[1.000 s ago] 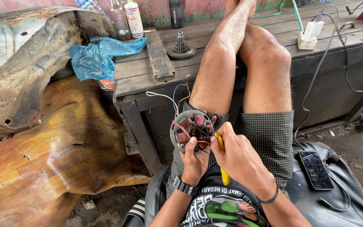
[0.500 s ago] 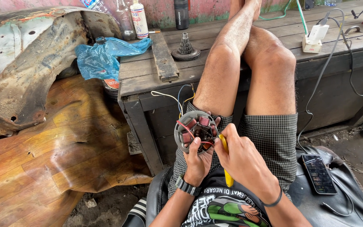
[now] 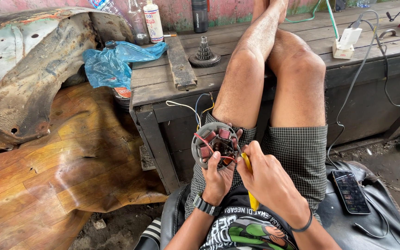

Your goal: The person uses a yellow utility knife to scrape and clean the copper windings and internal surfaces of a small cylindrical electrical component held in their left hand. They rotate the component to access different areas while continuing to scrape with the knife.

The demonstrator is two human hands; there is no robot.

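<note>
Now the left hand (image 3: 217,178) is closed around the lower edge of a round grey metal stator plate with reddish copper coils (image 3: 215,144) and holds it upright over the lap, thumb on its face. From the plate, thin blue, yellow and white wires (image 3: 195,107) rise up. The right hand (image 3: 267,178) is closed on a yellow-handled tool (image 3: 251,183), whose tip touches the coils. Beyond the knees stands a wooden bench (image 3: 163,83) with a steel gear cluster (image 3: 204,53) and a blue plastic bag (image 3: 112,62). A black smartphone (image 3: 351,191) lies on the dark seat at the right.
</note>
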